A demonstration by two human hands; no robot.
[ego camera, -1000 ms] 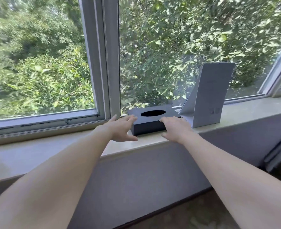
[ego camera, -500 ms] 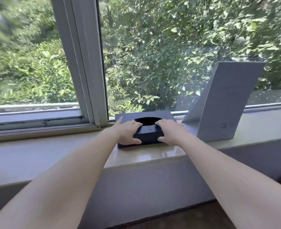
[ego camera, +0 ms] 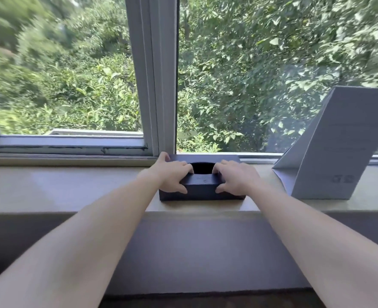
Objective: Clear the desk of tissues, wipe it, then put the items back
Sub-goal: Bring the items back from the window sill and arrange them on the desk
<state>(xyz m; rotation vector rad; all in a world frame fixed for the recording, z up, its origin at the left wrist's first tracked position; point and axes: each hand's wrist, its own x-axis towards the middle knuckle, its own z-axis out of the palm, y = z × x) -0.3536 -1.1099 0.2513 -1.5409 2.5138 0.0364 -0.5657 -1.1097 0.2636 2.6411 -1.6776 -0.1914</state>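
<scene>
The dark tissue box (ego camera: pixel 202 190) sat on the stone windowsill (ego camera: pixel 72 187), its back edge close to the window frame (ego camera: pixel 154 74). The left grip (ego camera: pixel 172 176) and right grip (ego camera: pixel 236 177) each clasped it, fingers curled over the top at either end of the oval opening and thumbs pressed on the front face. A pale folded card (ego camera: pixel 339 147) stood just beside the box, to its right.

bare sill (ego camera: pixel 72 187) left of tissue box (ego camera: pixel 200 192), folded card (ego camera: pixel 339 147) blocking right
</scene>
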